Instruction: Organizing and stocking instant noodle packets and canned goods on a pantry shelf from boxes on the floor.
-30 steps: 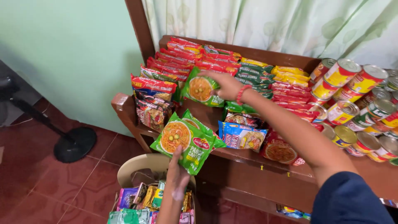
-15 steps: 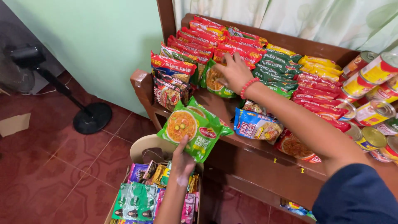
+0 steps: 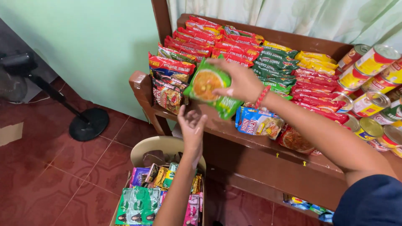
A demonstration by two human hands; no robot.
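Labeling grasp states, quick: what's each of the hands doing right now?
Left hand: open, empty, palm up below the green noodle packet.
Right hand: closed on the green noodle packet.

Cans (image 3: 377, 96) cut off at right edge; packets (image 3: 310, 206) under the wooden bench (image 3: 259, 155) mostly hidden; box of sachets (image 3: 138, 203) cropped at bottom; fan (image 3: 16, 75) cut at left.

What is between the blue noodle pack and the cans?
In the head view, a red-brown round pack lies on the shelf between the blue noodle pack and the cans.
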